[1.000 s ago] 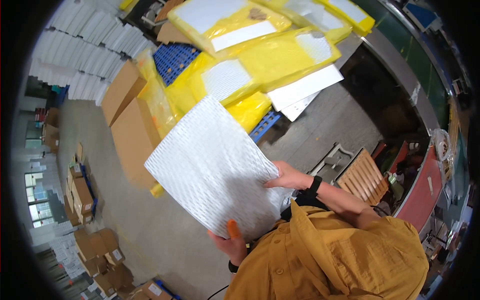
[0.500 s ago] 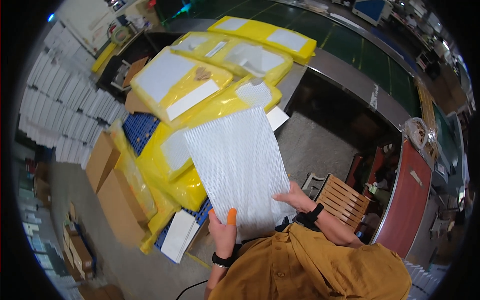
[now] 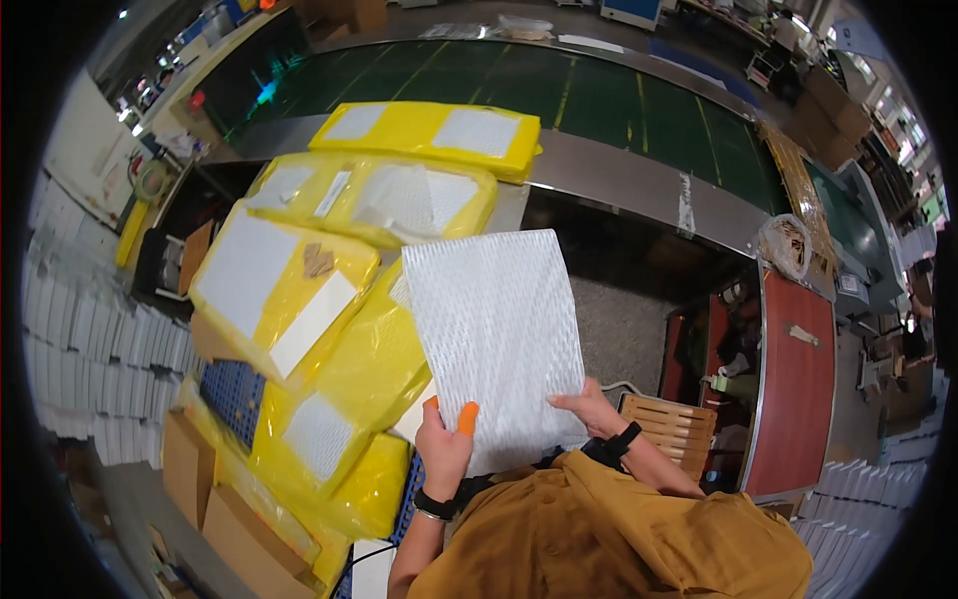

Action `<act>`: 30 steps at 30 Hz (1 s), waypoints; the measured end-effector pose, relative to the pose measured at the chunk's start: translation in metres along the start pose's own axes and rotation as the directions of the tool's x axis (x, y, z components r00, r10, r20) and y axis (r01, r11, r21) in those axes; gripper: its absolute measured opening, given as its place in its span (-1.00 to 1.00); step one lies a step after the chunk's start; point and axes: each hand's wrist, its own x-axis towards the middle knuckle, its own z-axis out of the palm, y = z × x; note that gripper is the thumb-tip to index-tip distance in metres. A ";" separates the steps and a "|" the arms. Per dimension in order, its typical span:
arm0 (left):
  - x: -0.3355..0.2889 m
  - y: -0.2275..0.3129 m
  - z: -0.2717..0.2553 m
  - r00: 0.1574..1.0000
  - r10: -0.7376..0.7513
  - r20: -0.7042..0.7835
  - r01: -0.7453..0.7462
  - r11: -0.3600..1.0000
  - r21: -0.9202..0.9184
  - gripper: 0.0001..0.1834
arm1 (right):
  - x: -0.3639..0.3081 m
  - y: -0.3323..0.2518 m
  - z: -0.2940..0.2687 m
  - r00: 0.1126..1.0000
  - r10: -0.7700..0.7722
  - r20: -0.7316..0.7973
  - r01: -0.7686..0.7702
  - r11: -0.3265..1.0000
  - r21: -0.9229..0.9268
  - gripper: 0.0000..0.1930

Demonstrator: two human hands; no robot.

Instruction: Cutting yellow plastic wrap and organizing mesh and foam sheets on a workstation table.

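A white sheet [image 3: 499, 339] with a fine raised, glossy pattern is held up in front of my body. I cannot tell whether it is one sheet or a thin stack. My left hand [image 3: 445, 449] grips its lower left edge, with orange covers on the thumb and a fingertip. On the lower right edge my right hand [image 3: 592, 407] is closed, thumb on the front face and fingers hidden behind. Just left of the sheet lie yellow plastic-wrapped packs [image 3: 374, 344] with white labels or panels showing.
Beyond the packs runs a green conveyor belt [image 3: 479, 85] with a metal edge. A red-topped table [image 3: 793, 374] stands at the right, with a slatted wooden stool [image 3: 667, 434] beside it. Cardboard boxes [image 3: 244, 539] lie at lower left, near tall white stacks [image 3: 110, 339].
My view has turned right, so the packs and belt sit further left in the picture. The sheet is now more upright in view, and both hands still grip it.
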 end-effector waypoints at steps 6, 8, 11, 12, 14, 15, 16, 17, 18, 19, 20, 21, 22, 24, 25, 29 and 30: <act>0.105 0.047 0.085 0.997 0.055 0.056 -0.063 0.984 0.168 -0.48 | 0.083 -0.053 -0.055 0.997 -0.039 -0.062 0.044 0.996 0.084 -0.51; 0.146 0.068 0.127 0.989 0.128 0.068 -0.141 0.959 0.246 -0.46 | 0.117 -0.076 -0.086 0.994 -0.023 -0.109 0.041 0.984 0.172 -0.51; 0.218 0.101 0.201 0.977 0.124 0.175 -0.163 0.959 0.231 -0.45 | 0.165 -0.129 -0.145 0.981 -0.087 -0.175 0.113 0.983 0.143 -0.54; 0.240 0.110 0.229 0.978 0.108 0.180 -0.149 0.960 0.235 -0.45 | 0.177 -0.149 -0.167 0.981 -0.071 -0.179 0.098 0.984 0.146 -0.54; 0.291 0.124 0.286 0.959 0.222 0.175 -0.238 0.968 0.081 -0.46 | 0.211 -0.198 -0.212 0.982 -0.014 -0.188 0.039 0.991 0.127 -0.56; 0.314 0.133 0.312 0.963 0.205 0.175 -0.222 0.971 0.085 -0.46 | 0.229 -0.220 -0.232 0.974 -0.054 -0.219 0.076 0.992 0.097 -0.56; 0.337 0.141 0.338 0.956 0.223 0.190 -0.250 0.960 0.129 -0.46 | 0.248 -0.240 -0.251 0.965 -0.090 -0.246 0.108 0.992 0.063 -0.56; 0.357 0.140 0.365 0.951 0.232 0.206 -0.269 0.947 0.175 -0.45 | 0.269 -0.259 -0.268 0.963 -0.145 -0.229 0.161 0.985 0.054 -0.57; 0.375 0.133 0.389 0.955 0.219 0.200 -0.253 0.953 0.164 -0.45 | 0.292 -0.280 -0.285 0.961 -0.104 -0.257 0.101 0.995 -0.025 -0.54; 0.391 0.118 0.410 0.962 0.202 0.186 -0.233 0.959 0.160 -0.45 | 0.316 -0.298 -0.300 0.960 -0.064 -0.274 0.036 0.994 -0.105 -0.51; 0.404 0.095 0.431 0.974 0.161 0.160 -0.189 0.965 0.181 -0.45 | 0.347 -0.304 -0.320 0.959 -0.064 -0.275 0.016 0.985 -0.173 -0.51; 0.413 0.068 0.449 0.982 0.118 0.147 -0.142 0.975 0.168 -0.43 | 0.380 -0.301 -0.344 0.962 -0.064 -0.264 -0.002 0.970 -0.244 -0.49; 0.413 0.050 0.462 0.988 0.071 0.136 -0.092 0.984 0.151 -0.41 | 0.412 -0.295 -0.368 0.939 -0.011 -0.344 -0.112 0.935 -0.335 -0.55; 0.411 0.057 0.483 0.876 -0.115 0.469 0.093 0.993 0.070 -0.37 | 0.458 -0.278 -0.484 0.963 -0.016 -0.268 -0.171 0.732 -0.659 -0.60; 0.415 0.060 0.498 0.788 -0.023 0.616 -0.062 0.991 0.116 -0.38 | 0.470 -0.270 -0.551 0.949 0.014 -0.316 -0.250 0.644 -0.723 -0.57; 0.343 0.039 0.378 0.865 -0.153 0.479 0.082 0.983 0.166 -0.52 | 0.467 -0.274 -0.476 0.931 0.270 -0.247 -0.316 0.934 -0.167 -0.48; 0.325 0.038 0.348 0.917 -0.159 0.365 0.094 0.978 0.187 -0.53 | 0.467 -0.278 -0.476 0.934 0.256 -0.251 -0.306 0.934 -0.184 -0.45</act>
